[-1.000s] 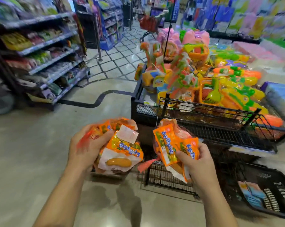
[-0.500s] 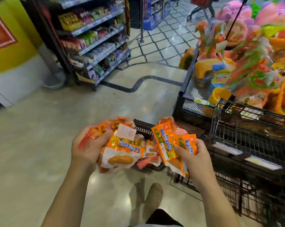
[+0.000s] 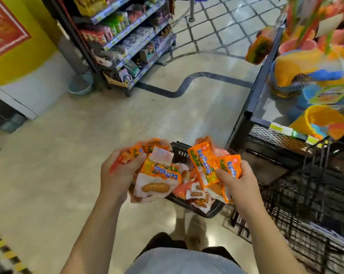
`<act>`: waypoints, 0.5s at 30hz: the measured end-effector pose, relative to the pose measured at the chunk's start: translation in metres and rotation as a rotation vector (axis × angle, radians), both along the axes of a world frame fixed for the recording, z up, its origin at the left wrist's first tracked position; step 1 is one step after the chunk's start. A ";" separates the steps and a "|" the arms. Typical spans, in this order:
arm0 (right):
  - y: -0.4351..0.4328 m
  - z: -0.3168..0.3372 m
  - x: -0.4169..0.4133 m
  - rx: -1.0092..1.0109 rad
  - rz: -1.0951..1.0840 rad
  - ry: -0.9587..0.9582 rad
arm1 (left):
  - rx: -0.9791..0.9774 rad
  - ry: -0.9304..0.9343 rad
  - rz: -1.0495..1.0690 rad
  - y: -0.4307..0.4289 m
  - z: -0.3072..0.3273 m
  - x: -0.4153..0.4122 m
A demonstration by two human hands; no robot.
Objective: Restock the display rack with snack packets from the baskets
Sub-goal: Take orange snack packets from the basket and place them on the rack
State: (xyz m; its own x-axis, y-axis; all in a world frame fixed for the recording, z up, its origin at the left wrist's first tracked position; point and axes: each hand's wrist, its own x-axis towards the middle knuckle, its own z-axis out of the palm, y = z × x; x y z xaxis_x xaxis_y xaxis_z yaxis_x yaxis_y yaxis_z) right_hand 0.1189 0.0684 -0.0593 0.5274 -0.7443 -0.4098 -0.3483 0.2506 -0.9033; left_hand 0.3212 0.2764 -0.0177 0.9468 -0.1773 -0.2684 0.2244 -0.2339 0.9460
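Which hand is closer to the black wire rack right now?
Right. The right hand, gripping snack packets, is just left of the wire rack. The left hand, holding its own bundle, is farther left, across the basket from it.

I've got the left hand (image 3: 117, 175) gripping a fistful of orange snack packets (image 3: 159, 173), the right hand (image 3: 240, 184) clutching a second bunch (image 3: 206, 165), both above the black basket (image 3: 179, 153) on the floor (image 3: 68, 175), wire rack (image 3: 305, 194) just right.
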 end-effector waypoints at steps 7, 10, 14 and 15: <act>-0.030 -0.039 0.024 0.020 -0.046 0.103 | 0.090 0.075 -0.053 -0.043 -0.046 0.029; -0.035 -0.068 0.030 0.041 -0.086 0.167 | 0.140 0.105 -0.087 -0.060 -0.080 0.042; -0.035 -0.117 0.037 0.034 -0.091 0.297 | 0.222 0.137 -0.168 -0.080 -0.138 0.059; -0.033 -0.133 0.037 0.034 -0.094 0.331 | 0.248 0.140 -0.186 -0.084 -0.155 0.063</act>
State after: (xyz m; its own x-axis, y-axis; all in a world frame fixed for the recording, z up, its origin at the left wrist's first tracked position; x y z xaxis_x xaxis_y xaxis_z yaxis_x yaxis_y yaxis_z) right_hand 0.1562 0.0350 -0.1918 0.2916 -0.7666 -0.5722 -0.5948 0.3232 -0.7361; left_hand 0.3842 0.1921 -0.1728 0.8553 -0.2565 -0.4501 0.2803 -0.5016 0.8184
